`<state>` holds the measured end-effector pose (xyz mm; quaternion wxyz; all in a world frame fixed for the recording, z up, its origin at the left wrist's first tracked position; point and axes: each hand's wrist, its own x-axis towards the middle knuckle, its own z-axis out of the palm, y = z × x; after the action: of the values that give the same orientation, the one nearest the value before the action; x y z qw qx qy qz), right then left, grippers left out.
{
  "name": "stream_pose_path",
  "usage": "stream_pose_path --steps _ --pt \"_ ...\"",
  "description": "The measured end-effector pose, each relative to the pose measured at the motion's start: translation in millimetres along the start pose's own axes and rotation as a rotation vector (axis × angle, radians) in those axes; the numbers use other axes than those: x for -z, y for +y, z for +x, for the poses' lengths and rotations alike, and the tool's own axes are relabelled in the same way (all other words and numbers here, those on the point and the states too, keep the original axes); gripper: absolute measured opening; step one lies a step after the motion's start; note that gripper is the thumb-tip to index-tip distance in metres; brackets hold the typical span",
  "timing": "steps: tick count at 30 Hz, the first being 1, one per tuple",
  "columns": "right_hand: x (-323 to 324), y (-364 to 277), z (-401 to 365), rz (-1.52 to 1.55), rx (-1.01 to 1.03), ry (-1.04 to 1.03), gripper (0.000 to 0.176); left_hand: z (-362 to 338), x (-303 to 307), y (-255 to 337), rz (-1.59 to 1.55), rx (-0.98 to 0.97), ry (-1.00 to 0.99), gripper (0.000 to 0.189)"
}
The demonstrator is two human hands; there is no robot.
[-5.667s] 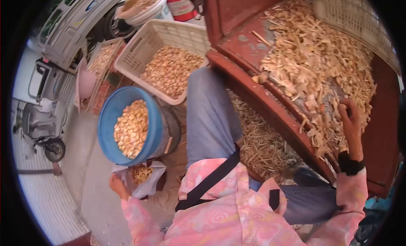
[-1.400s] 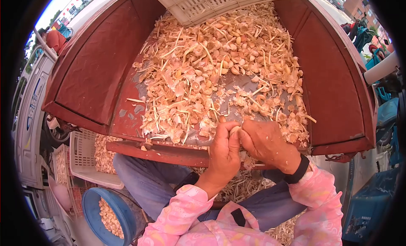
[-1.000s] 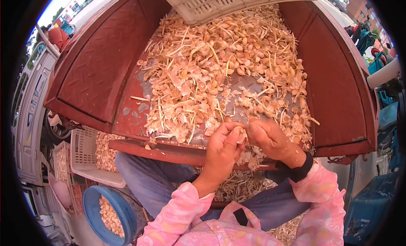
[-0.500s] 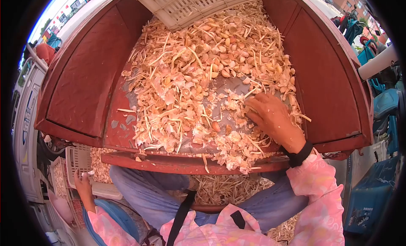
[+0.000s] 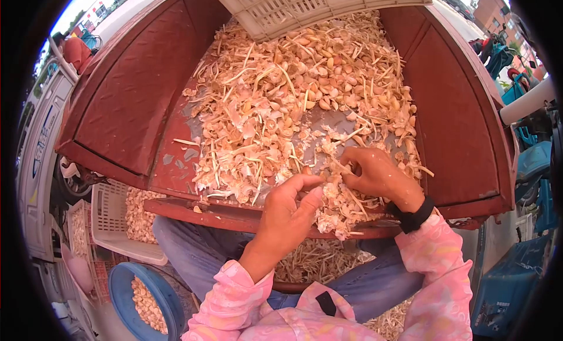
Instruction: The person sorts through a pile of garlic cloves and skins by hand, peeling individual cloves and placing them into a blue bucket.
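Observation:
A heap of garlic cloves, dry skins and stalks (image 5: 293, 100) covers the floor of a red metal cart bed (image 5: 135, 100). My right hand (image 5: 375, 174) rests on the pile near the front lip, fingers curled around a small garlic piece (image 5: 339, 165). My left hand (image 5: 290, 206) is raised just beside it, fingers spread and reaching toward the same spot, with nothing clearly in it. Both arms wear pink patterned sleeves; a black band sits on my right wrist (image 5: 410, 215).
A white plastic crate (image 5: 305, 3) sits at the back of the bed. Lower left stand a blue bucket (image 5: 132, 294) of peeled cloves and a white basket (image 5: 114, 223) of cloves. Husks litter the ground between my knees (image 5: 316, 262). Blue containers stand at right (image 5: 510, 282).
My left hand has come back up from the bucket side at lower left to meet my right hand at the front of the pile. My right hand has shifted slightly toward me.

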<state>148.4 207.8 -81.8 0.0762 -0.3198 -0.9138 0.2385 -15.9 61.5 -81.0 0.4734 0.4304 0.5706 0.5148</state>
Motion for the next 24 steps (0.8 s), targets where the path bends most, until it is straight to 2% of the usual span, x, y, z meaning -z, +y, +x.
stream_pose_path --steps 2,3,5,8,13,15,18,22,24 --pt "2 -15 -3 0.263 -0.132 -0.063 0.018 13 -11 -19 -0.022 -0.059 0.076 0.024" --pt "-1 -21 -5 0.251 -0.023 -0.011 0.019 18 -15 -25 -0.035 -0.086 0.118 0.024" --pt "-8 -30 -10 0.233 0.188 0.096 0.020 27 -18 -32 -0.111 -0.073 0.049 0.024" --pt "-15 -38 -16 0.172 0.224 0.173 0.022 29 -20 -31 -0.166 -0.024 0.036 0.023" --pt "-12 -39 -17 0.471 0.159 0.111 0.026 23 -9 -25 -0.397 0.136 0.013 0.026" --pt "-15 -36 -17 0.473 0.163 0.115 0.025 20 -14 -23 -0.451 0.140 0.025 0.028" --pt "-17 -42 -19 0.590 0.043 0.073 0.022 13 -16 -24 -0.474 0.105 -0.016 0.030" --pt "-25 -40 -20 0.594 0.018 0.072 0.019 3 -20 -28 -0.415 0.065 -0.032 0.029" --pt "-24 -36 -21 0.637 -0.004 0.033 0.019 3 -21 -28 -0.484 0.098 -0.010 0.028"
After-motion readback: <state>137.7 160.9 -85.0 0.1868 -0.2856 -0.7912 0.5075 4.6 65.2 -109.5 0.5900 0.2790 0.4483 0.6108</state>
